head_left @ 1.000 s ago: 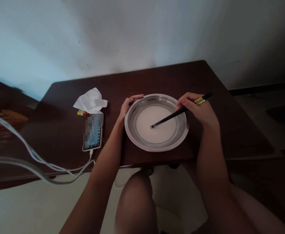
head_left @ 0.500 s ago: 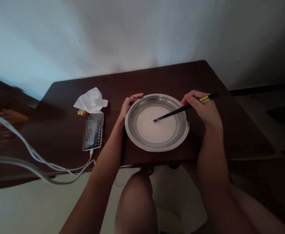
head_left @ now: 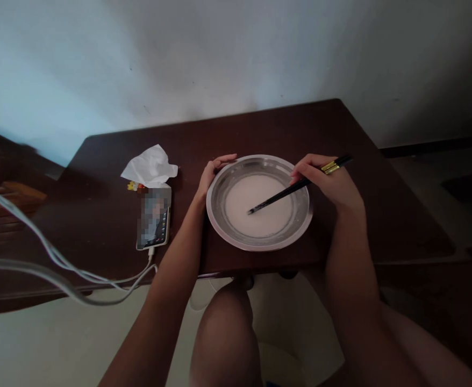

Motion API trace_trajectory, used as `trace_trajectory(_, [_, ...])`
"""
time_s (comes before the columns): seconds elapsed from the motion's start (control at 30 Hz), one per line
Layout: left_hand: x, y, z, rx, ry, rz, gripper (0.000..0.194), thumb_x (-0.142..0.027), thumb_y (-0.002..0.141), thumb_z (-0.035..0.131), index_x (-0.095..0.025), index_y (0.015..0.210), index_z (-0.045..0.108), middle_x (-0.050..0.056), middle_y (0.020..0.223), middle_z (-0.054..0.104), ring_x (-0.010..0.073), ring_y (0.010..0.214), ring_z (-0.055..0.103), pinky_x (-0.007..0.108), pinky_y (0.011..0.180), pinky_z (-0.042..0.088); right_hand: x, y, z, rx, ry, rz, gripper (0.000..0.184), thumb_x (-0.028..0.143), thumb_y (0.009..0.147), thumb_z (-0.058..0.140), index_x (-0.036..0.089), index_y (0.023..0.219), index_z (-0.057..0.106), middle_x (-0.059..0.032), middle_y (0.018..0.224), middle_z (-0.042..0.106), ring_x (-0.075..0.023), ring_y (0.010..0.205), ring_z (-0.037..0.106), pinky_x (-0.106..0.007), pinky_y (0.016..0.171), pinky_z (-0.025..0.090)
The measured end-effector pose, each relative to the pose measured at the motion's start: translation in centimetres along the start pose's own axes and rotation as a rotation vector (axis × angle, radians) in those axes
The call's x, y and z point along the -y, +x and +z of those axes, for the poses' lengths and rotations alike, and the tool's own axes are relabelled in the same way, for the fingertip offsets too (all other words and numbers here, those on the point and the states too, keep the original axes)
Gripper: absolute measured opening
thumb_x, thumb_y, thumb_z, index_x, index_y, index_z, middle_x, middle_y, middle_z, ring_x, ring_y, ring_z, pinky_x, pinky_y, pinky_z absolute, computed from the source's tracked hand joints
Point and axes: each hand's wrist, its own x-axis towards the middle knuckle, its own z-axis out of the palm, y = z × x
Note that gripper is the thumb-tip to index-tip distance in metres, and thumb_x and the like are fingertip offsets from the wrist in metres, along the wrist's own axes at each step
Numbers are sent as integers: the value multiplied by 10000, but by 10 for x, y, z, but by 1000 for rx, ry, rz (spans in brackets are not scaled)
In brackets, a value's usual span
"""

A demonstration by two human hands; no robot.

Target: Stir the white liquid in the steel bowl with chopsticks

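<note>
Left hand (head_left: 212, 171): laid against the left outer side of the metal bowl (head_left: 220, 226), fingers bent loosely round towards the far rim; how firmly it grips, and whether the thumb closes in, I cannot tell.
Left forearm (head_left: 173, 258): slants up from the near edge, passing to the right of the phone (head_left: 161, 220).
Right hand (head_left: 327, 174): over the bowl's right rim, wrist bent, palm turned down and inward, fingers closed narrowly on the black chopsticks (head_left: 284, 192).
Right forearm (head_left: 351, 258): rises steeply from the lower right.
Chopsticks: held together, slanting down leftward, gold-banded ends up by the hand, tips at the whitish mixture (head_left: 260, 223).
Bowl: on the dark wooden table (head_left: 236, 134), near its front edge, between both hands.
Left of bowl: the phone with a white cable (head_left: 151, 260) plugged in; beyond it, a crumpled tissue (head_left: 149, 165) beside a small yellow item (head_left: 132, 186).
</note>
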Motion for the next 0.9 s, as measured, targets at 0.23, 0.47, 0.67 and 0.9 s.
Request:
trace_trajectory(0.23, [2, 2, -2, 15, -1, 0, 375, -415, 874, 422, -200, 1042, 680, 77, 1022, 729, 233, 1000, 669, 372, 911, 508, 1, 1, -1, -40, -20, -3, 250, 374, 851, 589, 229, 657, 651, 1, 644, 655, -143, 649, 621, -294, 654, 524])
trace_trajectory(0.47, [1, 1, -4, 15, 8, 7, 371, -396, 878, 438, -191, 1066, 683, 71, 1013, 735, 237, 1013, 664, 378, 905, 517, -1, 1, -1, -112, -37, -20, 277, 351, 867, 568, 224, 631, 638, 3, 634, 642, -137, 652, 618, -292, 674, 513])
trace_trajectory(0.67, [1, 4, -4, -7, 5, -27, 393, -448, 891, 443, -194, 1037, 705, 73, 1001, 737, 232, 996, 673, 368, 910, 515, -2, 1, -1, -31, -37, -23, 226, 364, 860, 584, 238, 694, 669, 0, 674, 667, -150, 688, 635, -300, 684, 519])
trace_trajectory(0.9, [5, 7, -6, -2, 1, -27, 446, -511, 886, 437, -186, 994, 724, 70, 994, 744, 223, 997, 672, 350, 912, 513, -4, 1, -1, -43, 28, -3, 265, 356, 879, 566, 219, 667, 647, 8, 615, 637, -130, 605, 617, -285, 632, 505])
